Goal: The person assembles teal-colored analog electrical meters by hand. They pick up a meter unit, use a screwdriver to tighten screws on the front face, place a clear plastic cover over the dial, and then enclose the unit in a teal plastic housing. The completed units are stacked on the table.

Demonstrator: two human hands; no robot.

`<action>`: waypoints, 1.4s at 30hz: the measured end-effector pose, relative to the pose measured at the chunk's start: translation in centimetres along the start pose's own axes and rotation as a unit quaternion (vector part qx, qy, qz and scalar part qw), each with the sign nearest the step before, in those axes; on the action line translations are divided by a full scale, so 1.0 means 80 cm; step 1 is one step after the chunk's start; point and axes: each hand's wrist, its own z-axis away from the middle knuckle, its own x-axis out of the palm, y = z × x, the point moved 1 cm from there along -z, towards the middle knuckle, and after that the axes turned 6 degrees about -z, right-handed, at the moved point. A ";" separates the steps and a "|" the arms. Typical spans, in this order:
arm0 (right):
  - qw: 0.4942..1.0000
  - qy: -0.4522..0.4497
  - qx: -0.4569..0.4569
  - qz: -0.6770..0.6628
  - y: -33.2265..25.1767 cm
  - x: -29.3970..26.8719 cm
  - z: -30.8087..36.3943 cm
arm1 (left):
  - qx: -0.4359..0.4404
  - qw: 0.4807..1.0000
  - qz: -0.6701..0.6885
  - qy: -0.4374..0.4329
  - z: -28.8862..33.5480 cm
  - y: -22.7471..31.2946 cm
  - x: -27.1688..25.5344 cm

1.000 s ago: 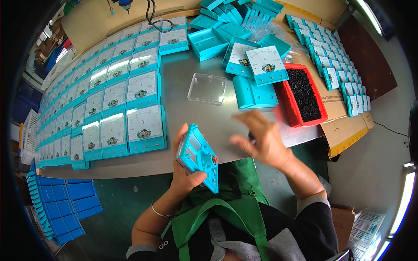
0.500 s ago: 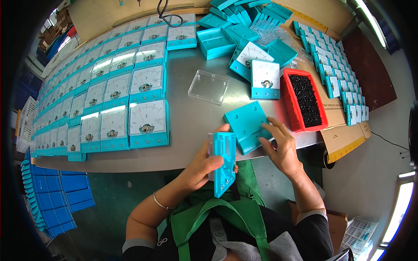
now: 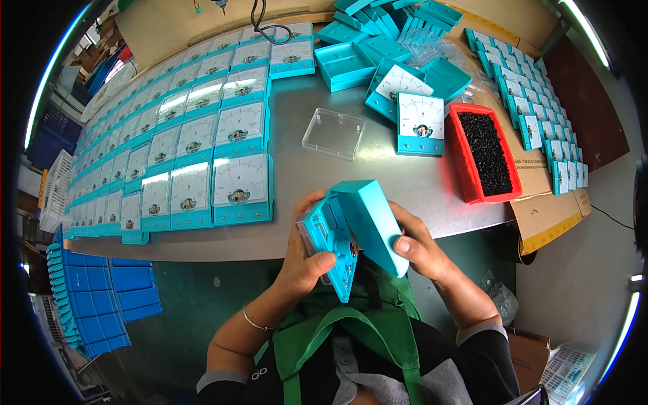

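Observation:
Over the near edge of the table, my left hand (image 3: 297, 263) grips a turquoise meter front (image 3: 329, 233) on its edge, its inner side turned to the right. Part of its clear cover shows on the left under my fingers. My right hand (image 3: 424, 248) is closed on a turquoise meter back case (image 3: 371, 223), thumb on the near end. The case is tilted beside the meter front, their far upper ends close together and the near ends apart. Whether they touch is hard to tell. Most fingers of my right hand are hidden behind the case.
Rows of turquoise voltmeters (image 3: 241, 187) cover the table's left side. Ahead lie a clear plastic cover (image 3: 333, 133), a loose voltmeter (image 3: 420, 121) and piled turquoise cases (image 3: 343, 65). At right, a red bin (image 3: 464, 174) holds small black parts. Beyond it, smaller meters (image 3: 532, 131) stand on cardboard.
My right hand has lifted the back case from the table edge and turned it up against the meter front. My left hand still holds the front, now tilted more.

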 end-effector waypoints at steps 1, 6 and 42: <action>1.000 0.005 0.006 -0.023 0.006 0.003 0.001 | 0.001 1.000 -0.001 0.003 -0.002 0.000 0.001; 0.998 0.016 0.024 -0.059 0.014 0.010 0.001 | 0.005 1.000 -0.011 0.005 0.000 -0.003 -0.003; 0.986 0.073 -0.108 0.107 -0.017 0.002 -0.022 | 0.326 0.681 -0.654 -0.042 0.015 0.011 0.001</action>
